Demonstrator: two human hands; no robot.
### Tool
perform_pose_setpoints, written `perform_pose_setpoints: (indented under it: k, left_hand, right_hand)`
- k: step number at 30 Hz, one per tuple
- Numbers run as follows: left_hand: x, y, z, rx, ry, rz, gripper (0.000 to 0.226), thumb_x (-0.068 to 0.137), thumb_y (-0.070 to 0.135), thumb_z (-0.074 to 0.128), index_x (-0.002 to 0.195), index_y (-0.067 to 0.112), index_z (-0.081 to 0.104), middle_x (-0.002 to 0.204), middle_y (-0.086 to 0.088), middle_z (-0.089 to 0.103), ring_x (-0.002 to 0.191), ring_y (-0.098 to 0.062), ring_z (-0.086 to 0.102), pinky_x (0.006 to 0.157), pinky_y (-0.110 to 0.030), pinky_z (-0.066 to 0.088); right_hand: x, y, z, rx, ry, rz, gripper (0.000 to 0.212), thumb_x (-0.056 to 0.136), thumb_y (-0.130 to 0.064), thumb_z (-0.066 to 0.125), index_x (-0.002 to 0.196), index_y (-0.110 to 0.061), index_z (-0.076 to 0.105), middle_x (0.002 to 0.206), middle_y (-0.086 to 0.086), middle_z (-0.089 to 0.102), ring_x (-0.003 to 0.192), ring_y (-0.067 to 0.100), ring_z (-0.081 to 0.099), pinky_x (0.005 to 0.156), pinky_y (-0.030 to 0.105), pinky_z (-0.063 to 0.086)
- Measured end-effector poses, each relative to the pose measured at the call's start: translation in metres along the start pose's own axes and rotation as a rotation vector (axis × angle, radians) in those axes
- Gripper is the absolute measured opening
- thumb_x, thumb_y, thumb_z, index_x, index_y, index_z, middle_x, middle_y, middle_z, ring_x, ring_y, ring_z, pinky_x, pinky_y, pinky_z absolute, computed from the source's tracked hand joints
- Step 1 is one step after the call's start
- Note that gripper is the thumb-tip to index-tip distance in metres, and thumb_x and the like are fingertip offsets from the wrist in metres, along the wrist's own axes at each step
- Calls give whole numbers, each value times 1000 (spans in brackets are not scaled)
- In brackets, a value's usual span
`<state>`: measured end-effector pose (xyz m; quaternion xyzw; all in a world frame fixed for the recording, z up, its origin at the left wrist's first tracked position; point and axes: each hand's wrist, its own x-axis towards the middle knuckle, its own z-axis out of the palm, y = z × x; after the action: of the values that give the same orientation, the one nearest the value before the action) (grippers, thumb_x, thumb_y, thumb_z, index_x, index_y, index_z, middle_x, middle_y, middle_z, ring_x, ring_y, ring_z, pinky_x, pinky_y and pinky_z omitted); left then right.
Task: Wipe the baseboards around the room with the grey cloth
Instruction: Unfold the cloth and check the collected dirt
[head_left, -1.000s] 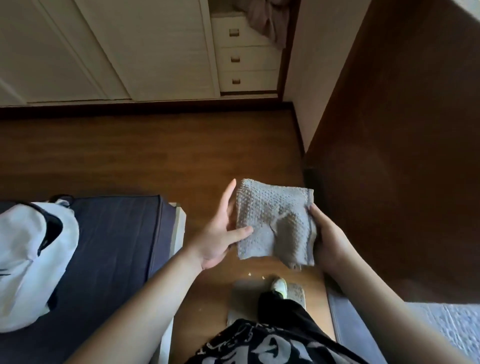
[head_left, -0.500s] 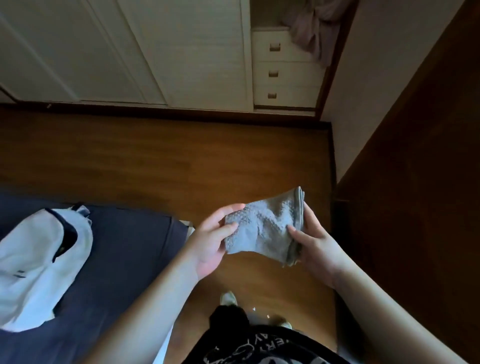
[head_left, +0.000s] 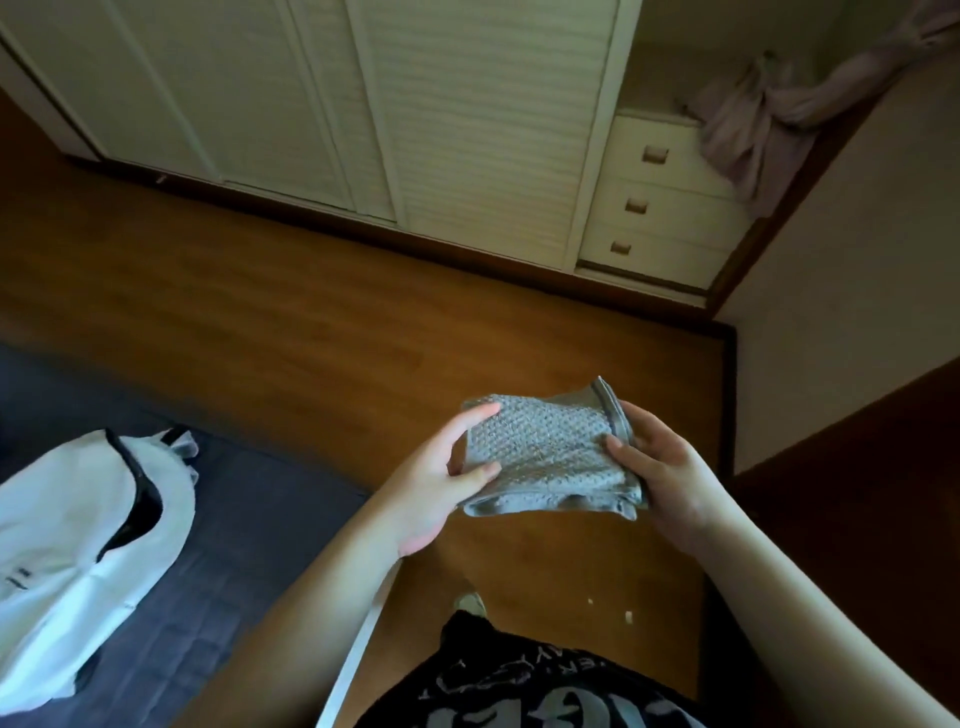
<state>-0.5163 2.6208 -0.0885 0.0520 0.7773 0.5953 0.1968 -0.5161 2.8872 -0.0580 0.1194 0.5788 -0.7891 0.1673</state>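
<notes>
Cloth refolded flatter | left hand (head_left: 434, 483), right hand (head_left: 662, 480) grip grey cloth (head_left: 550, 457)

— What's in the hands?
— A folded grey cloth (head_left: 550, 457), held over the wooden floor (head_left: 270, 332). The left hand (head_left: 441, 478) pinches its left edge; the right hand (head_left: 660, 478) grips the right.
— And around?
— Dark baseboard (head_left: 467, 249) under white closet doors (head_left: 467, 114), drawers (head_left: 660, 202) beside them, a white bag (head_left: 78, 545) on a dark bed (head_left: 234, 545).
</notes>
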Motion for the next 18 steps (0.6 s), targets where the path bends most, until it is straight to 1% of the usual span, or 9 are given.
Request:
perform_pose_setpoints:
  k: [2,5,7,9,11,12,15,17,18]
  left_hand:
    - [24,6,-20,-16,-9,-20,73,77,64,69,143,56,38,150,33,35,145,0,27,119,-49,27]
    - [63,20,-47,-19,-7,2,69,77,57,70,140,56,42,143,38,42,136,11,36,116,-38,32]
    - [86,32,-57,-69,32,17,62,80,46,71,136,54,47,137,42,44,131,17,36,111,-29,32]
    - [111,42,-63,-36,114,48,49,87,35,69,130,53,53,131,46,45,124,24,37,100,-16,33]
    - [139,51,-71,78,158,82,42,93,26,65,123,53,56,128,46,46,120,27,37,90,-7,32]
    - [154,56,-76,134,138,99,41,95,22,64,121,53,56,129,45,47,122,27,35,90,-5,31]
    - [200,68,-89,359,-8,153,40,98,17,60,121,50,56,132,38,46,128,18,36,93,-1,30]
    - [228,78,-95,425,-99,146,41,99,14,58,120,49,57,131,35,47,127,13,41,93,-4,37]
    - [240,84,-98,435,-127,139,42,99,13,58,119,49,58,129,34,47,125,11,43,93,-6,40]
  right_hand:
    - [29,-10,9,-5,8,-1,47,93,4,53,137,-11,50,122,21,66,102,36,66,85,42,57]
    - [68,-19,18,-37,-30,-2,52,91,-1,59,140,-16,48,125,15,67,112,36,65,97,50,52]
    - [89,-18,18,-67,-72,9,60,86,-3,66,140,-20,47,124,12,68,112,32,66,91,45,56]
    - [111,-14,14,-124,-80,42,68,79,-4,71,139,-20,46,120,11,70,111,28,67,86,37,58]
    - [137,-12,6,-230,-66,91,72,75,-11,74,140,-15,45,117,9,71,112,24,66,90,33,56]
    - [152,-12,1,-304,-56,121,72,76,-18,76,141,-16,46,119,6,71,114,21,65,93,32,53]
    - [206,-27,-20,-490,3,188,45,89,-39,68,131,-37,53,131,-3,61,118,14,60,101,37,50]
    - [242,-47,-30,-480,-17,178,30,92,-45,60,122,-49,54,133,-6,58,112,10,62,99,36,52]
    - [259,-60,-32,-474,-46,153,29,91,-49,57,120,-54,54,133,-10,57,112,8,62,99,35,51]
